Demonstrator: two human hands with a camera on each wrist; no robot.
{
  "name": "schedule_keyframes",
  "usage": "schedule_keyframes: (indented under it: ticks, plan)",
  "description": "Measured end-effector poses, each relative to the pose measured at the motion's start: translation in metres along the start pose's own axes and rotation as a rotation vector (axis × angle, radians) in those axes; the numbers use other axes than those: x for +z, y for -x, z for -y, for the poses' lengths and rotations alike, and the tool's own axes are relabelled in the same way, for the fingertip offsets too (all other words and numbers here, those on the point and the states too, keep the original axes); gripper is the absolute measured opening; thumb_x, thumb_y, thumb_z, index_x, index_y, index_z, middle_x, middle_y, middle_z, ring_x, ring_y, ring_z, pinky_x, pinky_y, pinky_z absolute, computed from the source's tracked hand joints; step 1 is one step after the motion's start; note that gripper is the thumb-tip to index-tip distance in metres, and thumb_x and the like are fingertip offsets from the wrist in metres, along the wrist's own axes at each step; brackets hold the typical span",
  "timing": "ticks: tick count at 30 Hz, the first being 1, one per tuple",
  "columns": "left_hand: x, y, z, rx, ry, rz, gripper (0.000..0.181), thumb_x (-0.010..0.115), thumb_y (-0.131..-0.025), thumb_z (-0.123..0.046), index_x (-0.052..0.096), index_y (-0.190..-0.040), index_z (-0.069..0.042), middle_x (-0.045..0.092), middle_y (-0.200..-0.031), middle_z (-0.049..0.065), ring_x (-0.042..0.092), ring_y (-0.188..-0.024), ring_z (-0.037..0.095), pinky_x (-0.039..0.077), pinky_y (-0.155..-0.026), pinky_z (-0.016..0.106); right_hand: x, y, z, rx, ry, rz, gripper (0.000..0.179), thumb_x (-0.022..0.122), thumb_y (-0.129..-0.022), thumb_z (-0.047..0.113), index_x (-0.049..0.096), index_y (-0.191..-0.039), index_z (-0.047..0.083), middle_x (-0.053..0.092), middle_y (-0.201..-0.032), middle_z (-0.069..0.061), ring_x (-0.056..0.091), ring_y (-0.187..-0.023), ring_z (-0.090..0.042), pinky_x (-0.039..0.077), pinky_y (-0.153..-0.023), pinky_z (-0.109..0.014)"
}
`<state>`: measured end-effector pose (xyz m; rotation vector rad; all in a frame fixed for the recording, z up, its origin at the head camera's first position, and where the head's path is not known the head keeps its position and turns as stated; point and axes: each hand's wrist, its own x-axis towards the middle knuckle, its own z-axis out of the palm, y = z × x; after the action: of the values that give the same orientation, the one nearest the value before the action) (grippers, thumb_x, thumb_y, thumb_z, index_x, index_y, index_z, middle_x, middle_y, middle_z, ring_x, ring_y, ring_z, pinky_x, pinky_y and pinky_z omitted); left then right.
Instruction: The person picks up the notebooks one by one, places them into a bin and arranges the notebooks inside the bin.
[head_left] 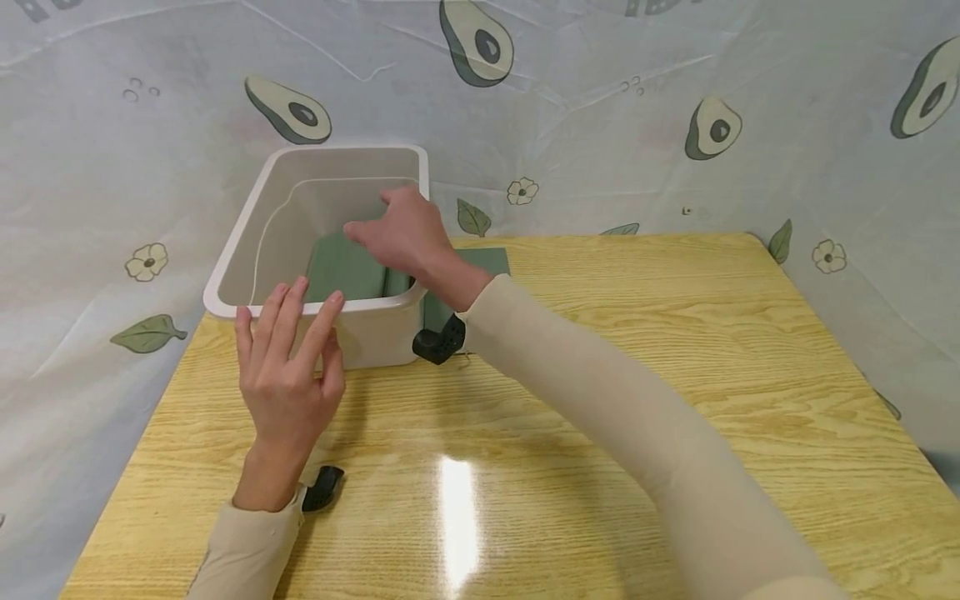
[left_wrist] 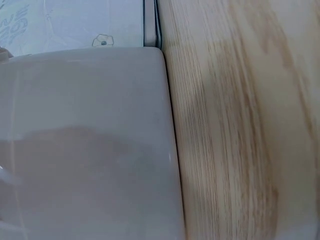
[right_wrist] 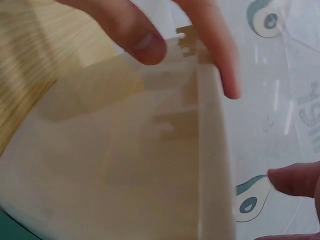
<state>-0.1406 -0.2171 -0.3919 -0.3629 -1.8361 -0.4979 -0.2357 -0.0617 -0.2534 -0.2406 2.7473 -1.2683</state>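
A pale plastic bin [head_left: 378, 342] stands on the wooden table at the back left. My left hand [head_left: 288, 375] rests on its front rim, fingers mostly straight, thumb by the outer wall. Over the bin's right side reaches my right hand [head_left: 405, 229], thumb and a finger extended, with nothing seen in its grasp. Below that hand, inside the bin, lie flat green items [head_left: 345, 267]; their kind is unclear. Another flat green piece [head_left: 487, 260] lies on the table right of the bin, partly hidden by my right forearm. Close up, the left wrist view shows the bin's wall [left_wrist: 90, 150].
A pale cloth [head_left: 592, 92] printed with avocados, leaves and flowers hangs behind the table [head_left: 637, 333] and along its left side. Bare wood grain shows to the right and in front, with a bright light reflection. My right forearm [head_left: 600, 408] crosses above the table.
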Motion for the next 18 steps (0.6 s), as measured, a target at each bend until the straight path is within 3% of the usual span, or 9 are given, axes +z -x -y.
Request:
schedule_keyframes:
  ticks: [10, 14, 18]
  plan:
    - [0.001, 0.000, -0.001, 0.000, -0.004, 0.004, 0.036, 0.062, -0.097, -0.009, 0.077, -0.129, -0.018, 0.072, -0.139, 0.017, 0.064, -0.134, 0.039, 0.033, -0.124, 0.066, -0.011, 0.001, -0.009, 0.005, -0.253, 0.046, 0.072, 0.070, -0.100, 0.039, 0.044, -0.162, 0.013, 0.052, -0.163, -0.002, 0.060, -0.139, -0.017, 0.051, -0.112, -0.033]
    - [0.001, 0.000, -0.001, -0.001, -0.005, 0.004, 0.036, 0.062, -0.097, -0.009, 0.078, -0.128, -0.018, 0.072, -0.139, 0.017, 0.064, -0.133, 0.039, 0.033, -0.124, 0.066, -0.015, 0.001, -0.016, -0.035, -0.296, 0.056, 0.065, 0.067, -0.102, 0.040, 0.050, -0.159, 0.015, 0.054, -0.162, -0.001, 0.055, -0.145, -0.017, 0.049, -0.114, -0.034]
    - [0.001, 0.001, -0.001, -0.001, -0.007, -0.001, 0.035, 0.062, -0.097, -0.009, 0.078, -0.127, -0.018, 0.072, -0.139, 0.017, 0.064, -0.133, 0.040, 0.034, -0.123, 0.066, -0.019, -0.001, -0.024, -0.074, -0.264, 0.066, 0.059, 0.064, -0.103, 0.043, 0.053, -0.157, 0.019, 0.054, -0.161, 0.003, 0.051, -0.149, -0.015, 0.048, -0.116, -0.034]
